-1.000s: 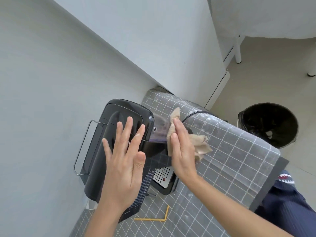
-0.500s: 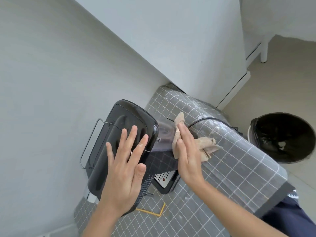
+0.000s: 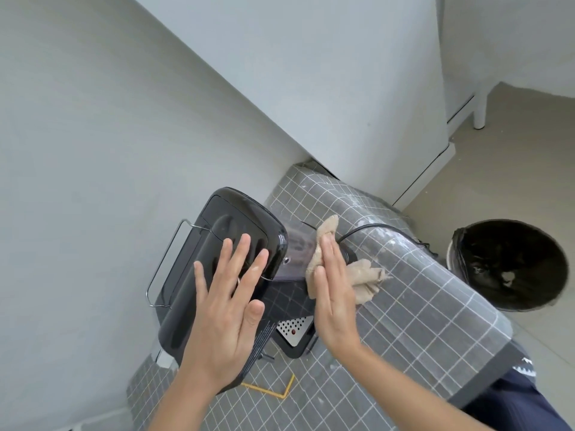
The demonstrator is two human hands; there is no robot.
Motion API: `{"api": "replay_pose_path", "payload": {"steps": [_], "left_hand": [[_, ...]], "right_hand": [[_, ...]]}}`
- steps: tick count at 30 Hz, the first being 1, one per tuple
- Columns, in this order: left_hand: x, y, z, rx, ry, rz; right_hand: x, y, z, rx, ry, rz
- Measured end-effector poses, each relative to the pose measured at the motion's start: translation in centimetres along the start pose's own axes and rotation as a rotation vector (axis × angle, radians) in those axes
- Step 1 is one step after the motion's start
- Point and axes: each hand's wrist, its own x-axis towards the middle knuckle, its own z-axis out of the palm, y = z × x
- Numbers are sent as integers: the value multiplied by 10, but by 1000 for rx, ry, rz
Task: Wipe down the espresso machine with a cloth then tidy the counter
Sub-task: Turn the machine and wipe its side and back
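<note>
The black espresso machine (image 3: 199, 275) stands on the grey grid-patterned counter (image 3: 413, 318), seen from above. My left hand (image 3: 227, 309) lies flat on its glossy top, fingers spread, holding nothing. My right hand (image 3: 334, 297) presses a beige cloth (image 3: 320, 253) flat against the machine's right side, by the smoky water tank (image 3: 294, 253). Part of the cloth hangs loose to the right of the hand. The perforated drip tray (image 3: 292, 328) shows below between my hands.
A black power cord (image 3: 370, 227) arcs over the counter behind the cloth. A black-lined waste bin (image 3: 510, 262) stands on the floor at right, past the counter's edge. White walls close in behind and at left. Yellow tape (image 3: 270, 390) marks the counter near me.
My view has shifted, so the machine and bin sit further right and lower. Both hands keep their places on the machine; the cloth stays pressed to its right side.
</note>
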Motion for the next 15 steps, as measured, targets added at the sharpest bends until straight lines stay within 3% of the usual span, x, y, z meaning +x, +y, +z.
{"api": "replay_pose_path", "payload": {"steps": [4,8,12,15], "left_hand": [[2,0,0,9,11,5],[3,-1,0,-7,30,3],[1,-4,2,-26,48,22],[1,-5,4,-43,66,37]], "right_hand": [[28,-28,10,1,5,-120],[61,-11,-6,-54,-21,-18],[39,23,-14,-199,35,58],[14,41,-26,-326,-48,140]]}}
